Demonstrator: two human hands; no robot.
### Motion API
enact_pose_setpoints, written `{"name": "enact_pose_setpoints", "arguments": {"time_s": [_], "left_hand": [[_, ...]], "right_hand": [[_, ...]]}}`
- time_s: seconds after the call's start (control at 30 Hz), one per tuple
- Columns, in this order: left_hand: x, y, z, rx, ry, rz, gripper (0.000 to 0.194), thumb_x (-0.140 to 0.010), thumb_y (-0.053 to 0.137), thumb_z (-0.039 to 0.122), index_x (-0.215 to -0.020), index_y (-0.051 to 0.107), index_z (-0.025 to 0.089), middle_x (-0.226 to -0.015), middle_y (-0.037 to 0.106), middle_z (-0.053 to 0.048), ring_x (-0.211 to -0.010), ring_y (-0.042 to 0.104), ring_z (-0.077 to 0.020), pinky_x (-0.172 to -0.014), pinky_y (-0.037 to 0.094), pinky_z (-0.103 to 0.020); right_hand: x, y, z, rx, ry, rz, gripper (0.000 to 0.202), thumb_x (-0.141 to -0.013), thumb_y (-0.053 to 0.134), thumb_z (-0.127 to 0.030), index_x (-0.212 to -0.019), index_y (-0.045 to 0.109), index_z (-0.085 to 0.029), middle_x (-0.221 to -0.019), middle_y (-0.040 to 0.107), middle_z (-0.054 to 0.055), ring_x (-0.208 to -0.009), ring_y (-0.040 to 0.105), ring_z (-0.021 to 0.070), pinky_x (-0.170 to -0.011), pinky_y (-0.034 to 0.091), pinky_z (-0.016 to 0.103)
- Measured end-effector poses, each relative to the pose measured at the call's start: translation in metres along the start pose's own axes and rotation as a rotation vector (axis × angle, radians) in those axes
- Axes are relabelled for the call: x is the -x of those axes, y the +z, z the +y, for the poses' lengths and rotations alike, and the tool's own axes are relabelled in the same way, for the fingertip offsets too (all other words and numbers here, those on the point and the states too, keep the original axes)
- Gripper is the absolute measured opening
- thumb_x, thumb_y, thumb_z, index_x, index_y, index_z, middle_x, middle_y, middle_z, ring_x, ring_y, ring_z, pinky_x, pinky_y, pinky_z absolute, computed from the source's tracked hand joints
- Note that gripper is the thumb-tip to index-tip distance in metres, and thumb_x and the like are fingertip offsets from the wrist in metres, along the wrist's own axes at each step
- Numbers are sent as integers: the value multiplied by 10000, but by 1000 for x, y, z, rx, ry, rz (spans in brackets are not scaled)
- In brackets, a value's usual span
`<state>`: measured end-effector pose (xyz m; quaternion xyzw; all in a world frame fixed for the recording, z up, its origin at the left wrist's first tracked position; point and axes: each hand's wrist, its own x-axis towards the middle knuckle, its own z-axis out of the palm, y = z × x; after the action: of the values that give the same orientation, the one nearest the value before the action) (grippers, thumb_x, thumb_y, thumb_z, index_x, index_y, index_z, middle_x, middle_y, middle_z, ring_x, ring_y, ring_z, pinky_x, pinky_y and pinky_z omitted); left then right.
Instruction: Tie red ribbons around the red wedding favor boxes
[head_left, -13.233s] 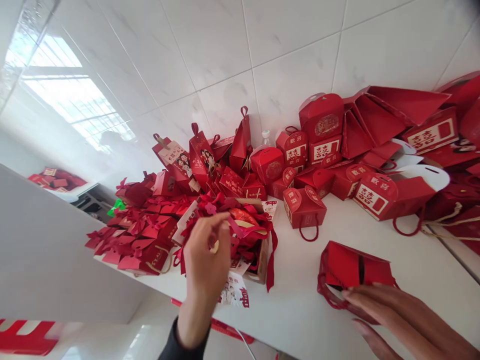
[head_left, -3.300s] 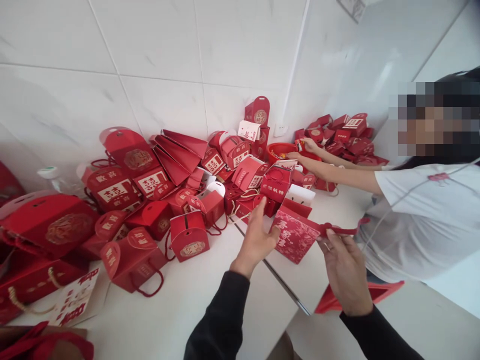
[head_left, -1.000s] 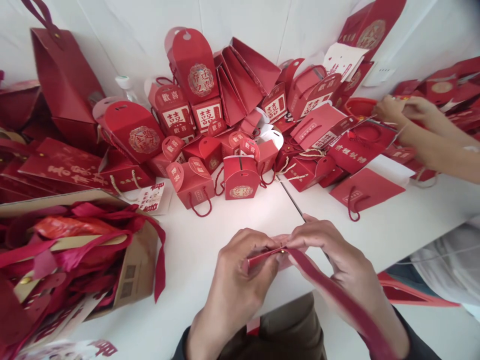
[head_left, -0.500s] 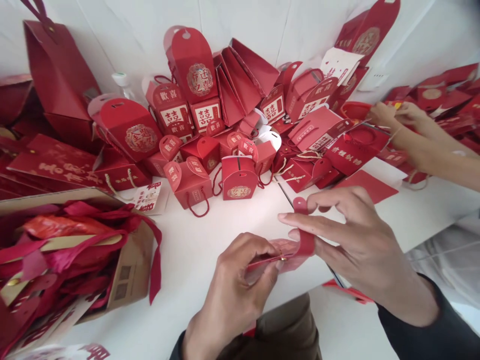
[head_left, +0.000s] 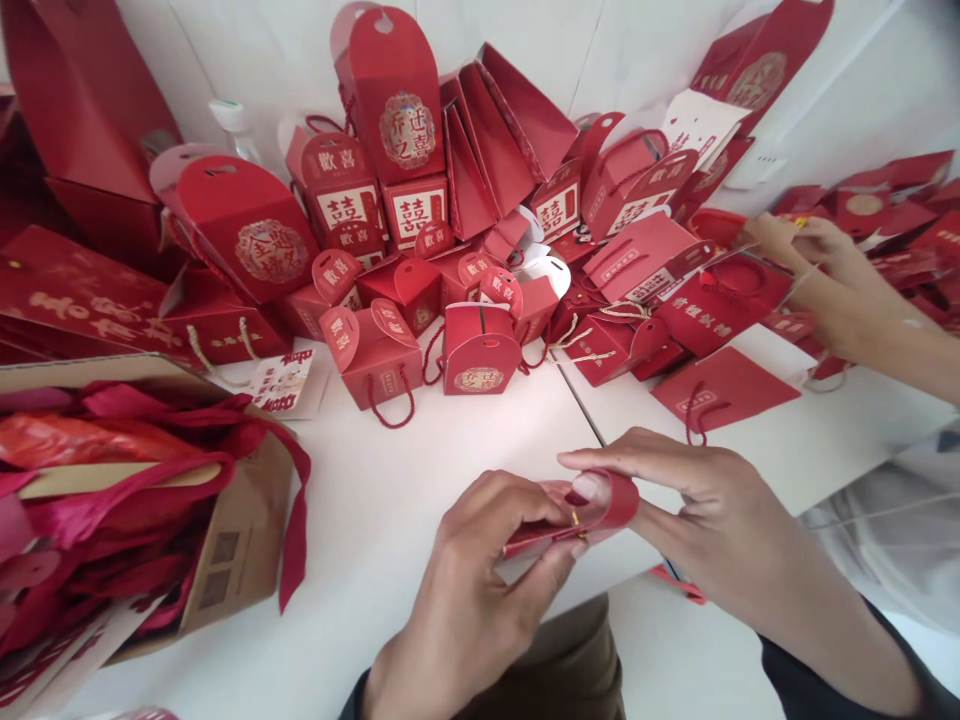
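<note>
A small red paper bag (head_left: 523, 540) is held above the near side of the white table, mostly hidden behind my fingers. My left hand (head_left: 476, 580) pinches its top edge between thumb and fingers, close to a small gold-coloured fastener (head_left: 576, 519). My right hand (head_left: 705, 515) grips the bag's red strap (head_left: 624, 502), which curls over in a loop with its end down near the fastener. The right thumb is inside the loop and the fingers lie along its outside. Whether the fastener passes through the strap I cannot tell.
Several red gift boxes (head_left: 480, 350) with cord handles crowd the back of the white table (head_left: 375, 500). At left stands a cardboard box (head_left: 247, 560) full of red ribbons. A flat red bag (head_left: 727, 390) lies at right, near another person's hands (head_left: 810, 255).
My right hand has bent the strap, which stood upright, down over the bag towards the fastener. My left hand keeps its pinch. The view has shifted slightly.
</note>
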<state>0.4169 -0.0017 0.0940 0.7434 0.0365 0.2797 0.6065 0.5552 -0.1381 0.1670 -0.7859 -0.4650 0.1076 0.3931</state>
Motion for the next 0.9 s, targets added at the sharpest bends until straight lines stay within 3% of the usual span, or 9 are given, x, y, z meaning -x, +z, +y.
{"name": "enact_pose_setpoints", "arguments": {"time_s": [0.23, 0.43, 0.6, 0.77, 0.9], "left_hand": [[0, 1, 0, -6, 13, 24, 98, -903, 737, 148, -982, 711, 199, -976, 747, -35, -913, 719, -154, -837, 578, -267], [-3, 1, 0, 0, 19, 48, 85, -906, 737, 152, -979, 718, 191, -951, 756, -35, -888, 723, -148, -807, 577, -253], [-2, 1, -1, 6, 11, 38, 76, -916, 739, 189, -982, 707, 208, -955, 754, -34, -892, 719, -153, -794, 584, -249], [2, 0, -2, -12, -54, 18, 160, -925, 733, 191, -1069, 677, 232, -1000, 730, -23, -895, 708, -143, -788, 579, -236], [1, 0, -2, -17, 4, 15, 122, -941, 707, 178, -1054, 701, 224, -994, 732, -38, -922, 709, -159, -832, 583, -260]], "right_hand": [[-2, 1, -4, -114, 156, -49, 138, -932, 736, -404, -965, 829, -307, -809, 773, 5, -826, 781, 218, -749, 673, 266], [0, -3, 0, -139, 155, -102, 145, -938, 752, -434, -1027, 822, -344, -881, 776, -2, -763, 759, 192, -776, 666, 278], [-2, -2, -2, -218, 165, -133, 164, -934, 762, -425, -1056, 831, -341, -901, 779, 21, -781, 768, 217, -659, 668, 262], [0, -7, -1, -114, 66, -178, 160, -972, 725, -383, -1109, 806, -375, -901, 764, -8, -674, 720, 150, -725, 656, 260], [6, -15, 2, -69, -49, -263, 312, -972, 706, -276, -1255, 718, -408, -1015, 748, -16, -743, 720, 140, -626, 610, 204]]}}
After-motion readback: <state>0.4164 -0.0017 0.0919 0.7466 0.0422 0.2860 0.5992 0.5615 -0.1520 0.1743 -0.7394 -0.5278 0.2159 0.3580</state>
